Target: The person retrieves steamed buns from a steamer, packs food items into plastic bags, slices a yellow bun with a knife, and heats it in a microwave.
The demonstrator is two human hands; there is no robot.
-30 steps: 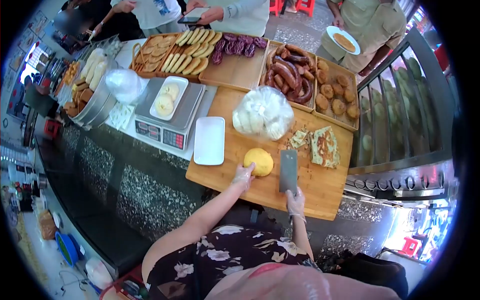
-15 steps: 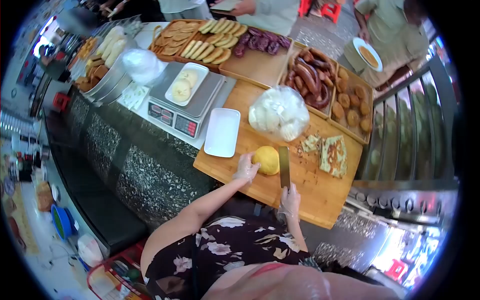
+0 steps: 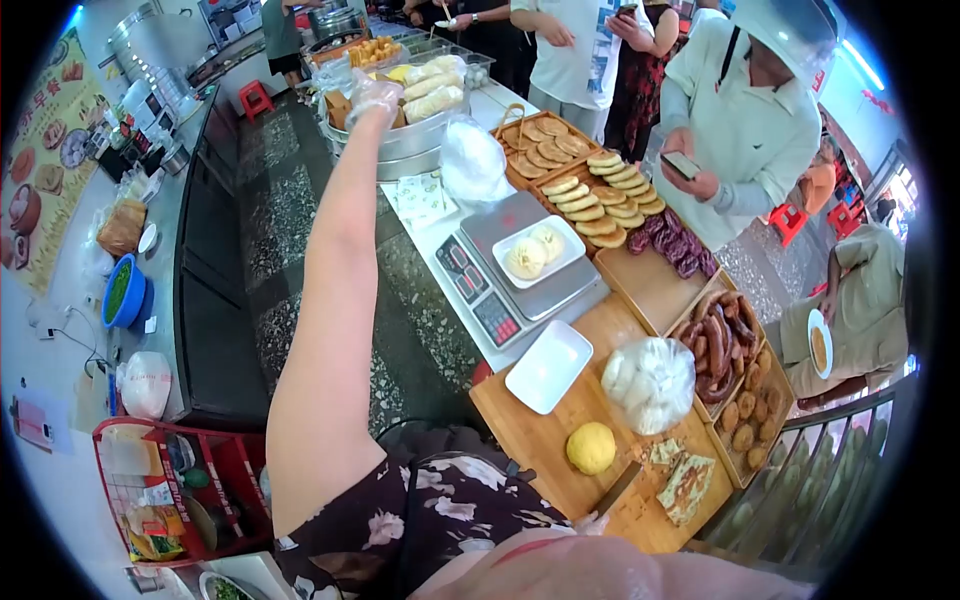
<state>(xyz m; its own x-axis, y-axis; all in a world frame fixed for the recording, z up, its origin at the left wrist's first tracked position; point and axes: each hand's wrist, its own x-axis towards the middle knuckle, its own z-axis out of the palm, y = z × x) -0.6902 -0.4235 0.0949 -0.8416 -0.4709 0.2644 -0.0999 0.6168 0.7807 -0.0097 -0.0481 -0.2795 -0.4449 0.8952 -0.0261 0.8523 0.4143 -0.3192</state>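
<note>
The round yellow bun (image 3: 591, 447) sits on the wooden board (image 3: 530, 440), near the knife (image 3: 618, 487). Only a bit of the right hand (image 3: 592, 522) shows by the knife; its fingers are hidden, so their grip can't be told. The gloved left hand (image 3: 375, 100) is at the metal steamer (image 3: 410, 145), by the white rolls (image 3: 435, 88). It seems to be reaching in, which calls for a gentle touch. Its fingers are too blurry to tell if they're spread or pinching.

The bun (image 3: 591, 447) is yellow, the board (image 3: 522, 422) tan, the dish (image 3: 549, 367) white, the sausages (image 3: 714, 345) reddish brown, the basin (image 3: 136, 307) blue; pale flowers (image 3: 384, 528) pattern the dark clothes (image 3: 425, 535).
</note>
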